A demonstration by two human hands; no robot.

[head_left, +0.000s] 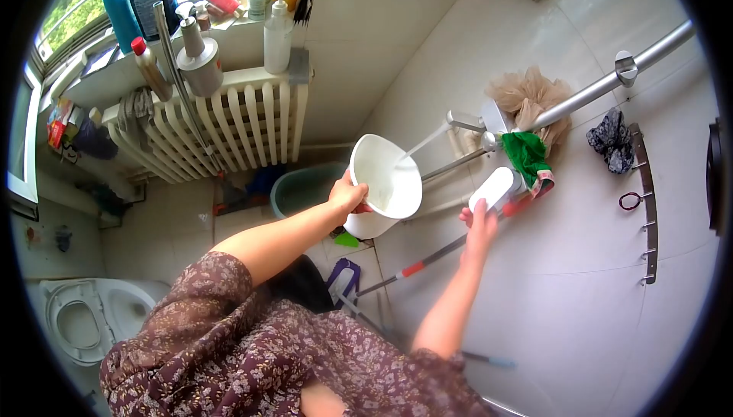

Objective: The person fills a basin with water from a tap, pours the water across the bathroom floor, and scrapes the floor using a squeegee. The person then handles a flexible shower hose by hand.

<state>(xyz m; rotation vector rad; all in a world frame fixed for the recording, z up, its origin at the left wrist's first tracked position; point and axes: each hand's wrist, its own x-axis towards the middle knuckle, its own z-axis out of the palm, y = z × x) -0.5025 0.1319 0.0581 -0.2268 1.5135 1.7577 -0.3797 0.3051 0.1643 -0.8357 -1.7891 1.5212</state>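
Observation:
My left hand (350,196) is closed on the rim of a white plastic container (388,182), tilted with its mouth toward the wall fittings. A thin pale stream, apparently water, runs into it from a metal tap (466,121). My right hand (479,226) has its thumb and fingers closed at the lower end of a white oblong object (492,188); its exact kind does not show. Just above that hangs a green cloth (527,156). Below the container, part of another white surface shows.
A green basin (305,188) stands on the floor by the radiator (244,123). Bottles (277,39) line the window sill. A metal rail (588,96) and a beige bath puff (534,96) are by the wall. A mop pole (439,255) leans low, and a toilet (84,321) is at left.

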